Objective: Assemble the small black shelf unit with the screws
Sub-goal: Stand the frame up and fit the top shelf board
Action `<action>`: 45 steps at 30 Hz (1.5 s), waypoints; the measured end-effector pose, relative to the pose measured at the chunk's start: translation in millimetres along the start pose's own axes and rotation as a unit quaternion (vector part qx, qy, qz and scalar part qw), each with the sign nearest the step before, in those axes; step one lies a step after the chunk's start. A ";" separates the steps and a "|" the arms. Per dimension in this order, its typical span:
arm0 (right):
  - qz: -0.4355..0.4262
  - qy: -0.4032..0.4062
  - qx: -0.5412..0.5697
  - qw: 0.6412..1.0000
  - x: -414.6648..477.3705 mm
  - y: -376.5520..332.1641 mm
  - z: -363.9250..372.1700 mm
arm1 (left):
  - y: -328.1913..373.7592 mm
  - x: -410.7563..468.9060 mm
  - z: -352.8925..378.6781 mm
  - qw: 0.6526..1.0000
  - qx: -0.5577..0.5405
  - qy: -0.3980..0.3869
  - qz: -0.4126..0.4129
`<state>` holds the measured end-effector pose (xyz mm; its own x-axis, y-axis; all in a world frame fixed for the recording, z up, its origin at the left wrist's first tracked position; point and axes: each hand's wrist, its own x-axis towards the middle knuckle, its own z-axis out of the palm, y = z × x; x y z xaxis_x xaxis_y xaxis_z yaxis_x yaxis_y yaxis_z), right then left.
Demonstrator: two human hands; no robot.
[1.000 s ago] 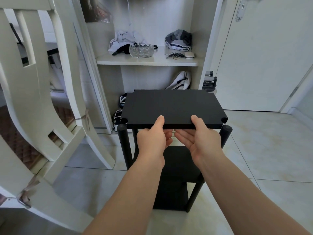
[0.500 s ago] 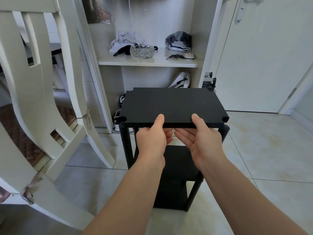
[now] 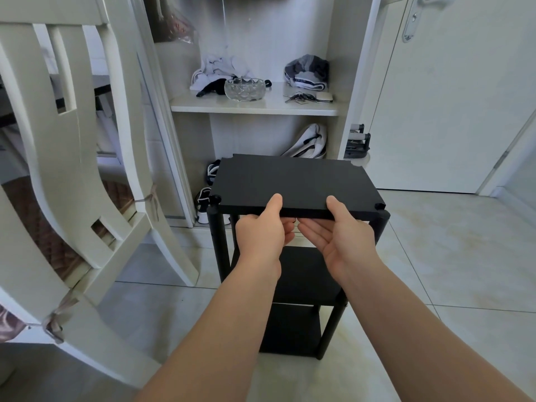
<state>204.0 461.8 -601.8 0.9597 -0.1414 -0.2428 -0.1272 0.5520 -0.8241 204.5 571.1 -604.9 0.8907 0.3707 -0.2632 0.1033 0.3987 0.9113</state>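
Thumbs on top, fingers beneath: my left hand and right hand pinch the panel at its 6 o'clock edge, above the posts.

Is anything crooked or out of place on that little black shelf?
Only the top panel: left hand and right hand grip its near edge, and its corner notches sit at the tops of the near posts, so it looks loose, not fastened. No damage shows.

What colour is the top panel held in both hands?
The top panel is plain matte black, like the posts below; head view shows it best.
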 end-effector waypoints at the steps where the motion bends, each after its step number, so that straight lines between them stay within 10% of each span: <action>1: 0.005 0.003 0.002 1.000 1.0 1.6 -0.1 | -1.0 2.0 -0.1 1.000 0.005 0.002 0.000; 45: 0.034 0.086 -0.033 0.995 20.1 19.2 0.2 | -14.8 20.5 -4.8 0.999 -0.003 -0.004 -0.045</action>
<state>220.9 469.7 -622.4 0.8920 -0.2471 -0.3785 -0.2120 0.5108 -0.8331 219.2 576.8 -625.3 0.8819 0.3259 -0.3405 0.1801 0.4347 0.8824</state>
